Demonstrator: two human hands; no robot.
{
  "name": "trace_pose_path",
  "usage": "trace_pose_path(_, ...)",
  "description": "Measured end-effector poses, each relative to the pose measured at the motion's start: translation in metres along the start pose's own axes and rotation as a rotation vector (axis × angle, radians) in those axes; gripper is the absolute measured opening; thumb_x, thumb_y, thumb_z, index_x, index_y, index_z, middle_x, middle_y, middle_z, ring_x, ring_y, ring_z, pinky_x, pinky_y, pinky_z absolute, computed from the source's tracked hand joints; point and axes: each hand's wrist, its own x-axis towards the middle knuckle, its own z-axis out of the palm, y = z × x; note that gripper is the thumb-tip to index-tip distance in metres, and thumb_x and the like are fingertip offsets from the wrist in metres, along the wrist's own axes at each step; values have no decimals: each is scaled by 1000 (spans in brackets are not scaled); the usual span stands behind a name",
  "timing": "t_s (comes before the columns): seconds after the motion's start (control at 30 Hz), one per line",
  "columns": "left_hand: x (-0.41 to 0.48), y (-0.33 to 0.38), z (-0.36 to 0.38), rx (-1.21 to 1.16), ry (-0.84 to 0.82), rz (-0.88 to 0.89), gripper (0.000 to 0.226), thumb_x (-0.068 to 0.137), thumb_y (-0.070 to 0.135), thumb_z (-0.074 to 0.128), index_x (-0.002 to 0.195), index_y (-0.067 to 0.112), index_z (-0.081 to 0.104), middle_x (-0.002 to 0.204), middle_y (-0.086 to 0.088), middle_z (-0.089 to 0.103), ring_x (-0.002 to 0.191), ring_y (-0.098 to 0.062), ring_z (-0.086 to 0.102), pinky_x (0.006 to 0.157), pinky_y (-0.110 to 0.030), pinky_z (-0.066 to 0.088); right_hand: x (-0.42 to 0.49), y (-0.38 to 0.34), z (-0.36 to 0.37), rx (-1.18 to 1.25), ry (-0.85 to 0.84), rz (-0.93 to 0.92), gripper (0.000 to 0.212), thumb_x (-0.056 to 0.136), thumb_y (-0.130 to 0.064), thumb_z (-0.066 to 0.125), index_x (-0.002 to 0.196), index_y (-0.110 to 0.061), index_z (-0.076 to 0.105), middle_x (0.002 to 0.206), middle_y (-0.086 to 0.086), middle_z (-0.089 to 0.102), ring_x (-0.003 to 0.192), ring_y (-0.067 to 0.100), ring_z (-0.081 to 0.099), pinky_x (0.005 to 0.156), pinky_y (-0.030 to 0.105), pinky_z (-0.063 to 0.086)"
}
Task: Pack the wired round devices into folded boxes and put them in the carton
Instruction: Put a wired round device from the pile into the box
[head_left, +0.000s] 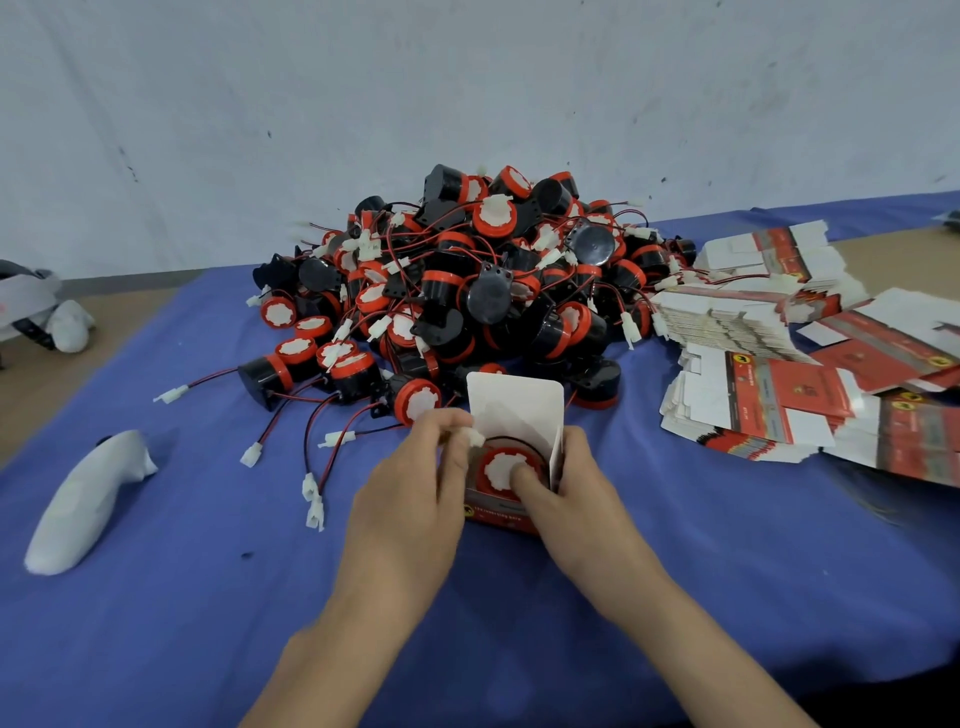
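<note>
While the right hand (566, 483) presses a thumb on the white face of the device (501, 472) seated in the open box (511, 457), fingers wrapped round the box's side, the left hand (415, 483) pinches the white plug (474, 438) at the box's near rim. Judging by looks, the device is a light, rigid plastic drum, best gripped round its body; its thin wire is limp and springy and likely needs tucking. The card box looks flimsy and should be held by its walls. Red collar, black body, red-black lead. Beyond both hands lies the pile (467, 280); flat boxes (779, 395) sit right of the right hand on the worktop (208, 597).
</note>
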Motion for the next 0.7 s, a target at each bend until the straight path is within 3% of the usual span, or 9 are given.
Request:
trace_pose_path(0.13, 5, 5, 1, -443, 87, -129, 19, 104, 28, 47, 103, 40, 61, 70, 11, 63, 56, -3, 53, 55, -18, 47, 0, -1, 1, -32, -11, -3, 14, 95, -38, 56, 104, -40, 45, 108, -16, 64, 103, 9, 60, 86, 37, 55)
trace_pose_path(0.2, 6, 9, 0, -533, 40, -129, 20, 104, 24, 48, 103, 37, 63, 64, 4, 60, 54, -4, 51, 54, -17, 47, 1, -1, 2, -49, -2, -3, 15, 95, -38, 56, 106, -40, 46, 108, -18, 64, 104, 8, 60, 87, 36, 54)
trace_pose_path(0.27, 4, 10, -1, -521, 8, -97, 19, 104, 26, 48, 105, 39, 63, 68, 7, 61, 55, -4, 52, 55, -19, 48, 2, -1, 1, -51, 15, 10, 11, 96, -38, 57, 103, -37, 48, 103, -17, 66, 97, 3, 62, 79, 28, 54)
trace_pose_path(0.33, 2, 8, -1, -363, 5, -43, 16, 101, 42, 43, 106, 44, 58, 71, 13, 62, 56, -4, 52, 53, -23, 46, 4, -2, 0, -37, 40, 44, 5, 98, -37, 54, 96, -33, 51, 92, -15, 67, 82, -2, 62, 62, 15, 48)
trace_pose_path(0.43, -1, 3, -5, 43, 12, 66, 32, 93, 60, 29, 112, 47, 50, 66, 25, 56, 57, 0, 52, 48, -20, 32, 4, -1, 0, -29, 88, 77, 22, 102, -38, 45, 84, -27, 51, 77, -12, 66, 63, 2, 56, 48, 16, 40)
trace_pose_path(0.5, 0, 4, -9, 200, 42, 88, 36, 96, 56, 29, 116, 40, 54, 62, 27, 53, 60, 4, 53, 48, -18, 29, 4, -2, 1, -4, 99, 88, 28, 104, -38, 42, 79, -27, 50, 68, -17, 63, 57, 0, 52, 45, 15, 37)
trace_pose_path(0.6, 2, 7, -13, 368, 88, 172, 25, 96, 36, 47, 112, 27, 64, 72, 23, 57, 61, 2, 55, 46, -13, 29, 3, -3, 2, -4, 104, 87, 29, 104, -39, 42, 79, -27, 51, 70, -12, 63, 58, 0, 53, 47, 16, 38)
trace_pose_path(0.7, 2, 10, -14, 463, 125, 282, 15, 88, 18, 68, 102, 18, 72, 79, 10, 71, 67, -12, 69, 40, -22, 37, 2, -5, 2, 20, 91, 82, 28, 104, -41, 43, 81, -28, 52, 78, -9, 66, 70, 6, 59, 59, 25, 44)
